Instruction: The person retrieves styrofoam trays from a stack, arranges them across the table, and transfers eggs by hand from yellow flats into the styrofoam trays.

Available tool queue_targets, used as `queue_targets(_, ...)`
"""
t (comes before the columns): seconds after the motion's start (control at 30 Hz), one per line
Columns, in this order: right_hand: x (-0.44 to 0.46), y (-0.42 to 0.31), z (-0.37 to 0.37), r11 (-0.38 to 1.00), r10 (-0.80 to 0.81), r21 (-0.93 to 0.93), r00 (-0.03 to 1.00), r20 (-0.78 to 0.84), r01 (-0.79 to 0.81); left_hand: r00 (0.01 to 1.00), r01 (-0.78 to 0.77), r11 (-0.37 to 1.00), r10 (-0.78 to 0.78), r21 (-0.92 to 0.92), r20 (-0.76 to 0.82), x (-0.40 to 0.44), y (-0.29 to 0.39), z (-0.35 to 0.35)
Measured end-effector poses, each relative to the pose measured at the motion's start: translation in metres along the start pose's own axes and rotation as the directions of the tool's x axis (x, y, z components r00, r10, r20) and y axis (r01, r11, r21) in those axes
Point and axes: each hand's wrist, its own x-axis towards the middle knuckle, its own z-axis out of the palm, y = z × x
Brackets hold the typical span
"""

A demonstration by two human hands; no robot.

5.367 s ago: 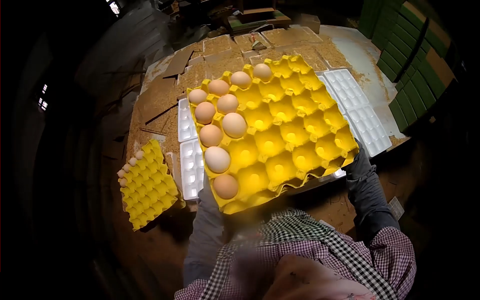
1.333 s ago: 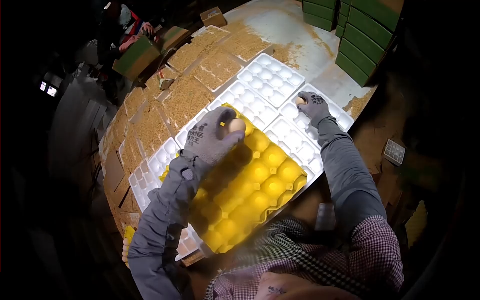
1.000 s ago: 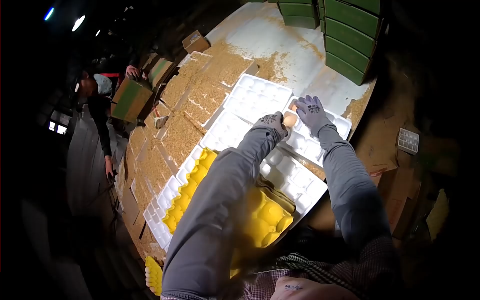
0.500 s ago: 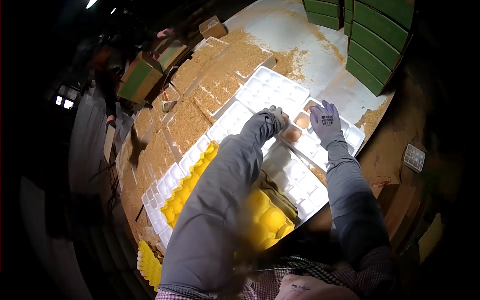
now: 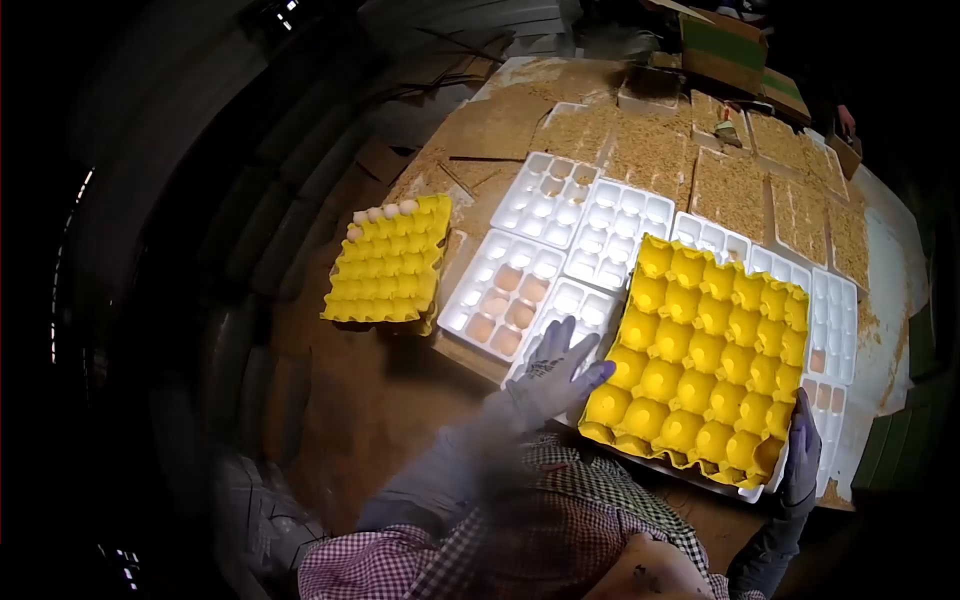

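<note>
My left hand (image 5: 560, 370), in a grey glove, has its fingers spread over a white foam tray (image 5: 575, 305), close to the left edge of a yellow egg tray (image 5: 695, 360). Nothing is in that hand. The yellow tray has no eggs in its visible cups and lies over the white trays. Along its right edge is my right hand (image 5: 802, 450), fingers stretched upward and touching the rim; the thumb is hidden. Several brown eggs (image 5: 508, 279) sit in the white tray to the left. At the far right, another white tray (image 5: 832, 320) holds an egg low down.
A second yellow tray (image 5: 390, 265) with several eggs along its far edge stands left of the table. Sawdust-covered trays (image 5: 650, 150) fill the table's far part. A green and brown box (image 5: 722, 50) is at the back; part of a co-worker's hand (image 5: 847, 122) shows at the back right.
The view has swung left. Both hands have left the eggs in the right white tray and moved to the sides of the yellow tray; my left hand's fingers are now spread.
</note>
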Motion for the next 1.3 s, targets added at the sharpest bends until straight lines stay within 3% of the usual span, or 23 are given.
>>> queue_targets(0.07,-0.013,-0.06,0.015,0.998,0.045,0.027,0.995,0.086,-0.048,0.948,-0.287,0.954,0.27,-0.082,-0.171,-0.005,-0.018,0.025)
queue_targets(0.1,-0.003,-0.083,0.021,0.995,-0.004,0.101,0.994,0.113,-0.007,0.937,-0.305,0.905,0.229,-0.297,-0.263,-0.009,-0.017,0.016)
queue_targets(0.13,0.006,-0.106,0.026,0.984,-0.053,0.177,0.989,0.14,0.028,0.954,-0.299,0.63,0.175,-0.716,-0.244,-0.015,-0.023,0.0)
queue_targets(0.17,0.01,-0.144,0.049,0.956,-0.045,0.293,0.984,0.17,-0.007,0.97,-0.224,0.201,0.141,-0.954,-0.198,-0.026,-0.029,-0.02)
queue_targets(0.3,0.031,-0.187,0.123,0.943,-0.329,0.147,0.91,0.254,0.3,0.815,-0.507,0.278,-0.155,-0.816,-0.559,-0.072,-0.064,-0.081)
queue_targets(0.4,0.028,-0.212,0.149,0.943,-0.223,0.297,0.95,0.218,0.153,0.497,-0.668,0.427,-0.354,-0.61,-0.792,-0.078,-0.115,-0.101)
queue_targets(0.5,0.027,-0.204,0.139,0.961,-0.185,0.229,0.977,0.108,0.157,0.333,-0.741,0.372,-0.519,-0.559,-0.787,-0.058,-0.165,-0.132)
queue_targets(0.57,0.02,-0.2,0.132,0.978,-0.098,0.187,0.994,0.041,0.089,0.436,-0.746,0.339,-0.402,-0.574,-0.805,-0.032,-0.256,-0.134)
queue_targets(0.67,-0.001,-0.178,0.122,0.99,-0.03,0.139,0.995,0.094,0.017,0.439,-0.429,0.519,-0.595,-0.739,-0.673,-0.024,-0.286,-0.116)
queue_targets(0.73,-0.023,-0.164,0.114,0.999,-0.014,-0.028,0.961,0.274,0.022,0.079,-0.491,0.803,-0.344,-0.337,-0.936,-0.024,-0.187,-0.093)
queue_targets(0.77,-0.033,-0.152,0.115,0.992,-0.022,-0.105,0.92,0.392,0.068,0.355,-0.495,0.772,-0.238,-0.398,-0.904,-0.032,-0.133,-0.076)
queue_targets(0.8,-0.039,-0.145,0.119,0.921,-0.147,-0.253,0.864,0.482,0.298,0.669,-0.534,0.694,-0.003,-0.483,-0.743,-0.031,-0.116,-0.058)
queue_targets(0.83,-0.044,-0.138,0.123,0.777,-0.237,-0.36,0.771,0.591,0.516,0.776,-0.546,0.783,0.338,-0.299,-0.533,-0.033,-0.09,-0.044)
queue_targets(0.87,-0.054,-0.131,0.124,0.683,-0.238,-0.466,0.775,0.586,0.562,0.677,-0.685,0.728,0.615,-0.039,-0.404,-0.023,-0.07,-0.022)
queue_targets(0.9,-0.059,-0.123,0.129,0.653,-0.286,-0.489,0.786,0.547,0.578,0.508,-0.822,0.548,0.829,0.158,-0.234,-0.012,-0.05,-0.001)
queue_targets(1.0,-0.068,-0.105,0.138,0.66,-0.47,-0.391,0.759,0.451,0.641,0.475,-0.846,0.481,0.876,0.231,-0.084,-0.017,-0.02,0.035)
queue_targets(1.1,-0.067,-0.107,0.119,0.807,-0.352,-0.262,0.788,0.506,0.529,0.556,-0.817,0.516,0.824,0.256,0.111,-0.022,-0.011,0.032)
queue_targets(1.13,-0.065,-0.122,0.109,0.989,-0.136,0.1,0.933,0.332,0.108,0.761,-0.605,0.702,0.648,-0.375,-0.015,-0.032,-0.008,0.025)
queue_targets(1.17,-0.054,-0.116,0.099,0.822,0.143,0.502,0.951,0.274,-0.269,0.92,-0.182,0.486,0.39,-0.855,0.027,-0.024,-0.012,0.038)
queue_targets(1.2,-0.045,-0.122,0.09,0.778,0.158,0.56,0.951,0.266,-0.286,0.932,-0.173,0.454,0.363,-0.874,0.004,-0.012,-0.023,0.037)
queue_targets(1.23,-0.035,-0.121,0.092,0.914,0.011,0.386,0.956,0.294,-0.129,0.925,-0.274,0.329,0.346,-0.903,-0.155,-0.009,-0.017,0.035)
queue_targets(1.27,-0.025,-0.119,0.093,0.975,-0.137,0.213,0.939,0.315,0.071,0.853,-0.501,0.589,0.458,-0.634,-0.249,-0.002,-0.009,0.028)
queue_targets(1.3,-0.011,-0.105,0.102,0.861,-0.394,-0.136,0.812,0.431,0.49,0.758,-0.65,0.72,0.59,-0.244,-0.279,0.005,-0.003,0.021)
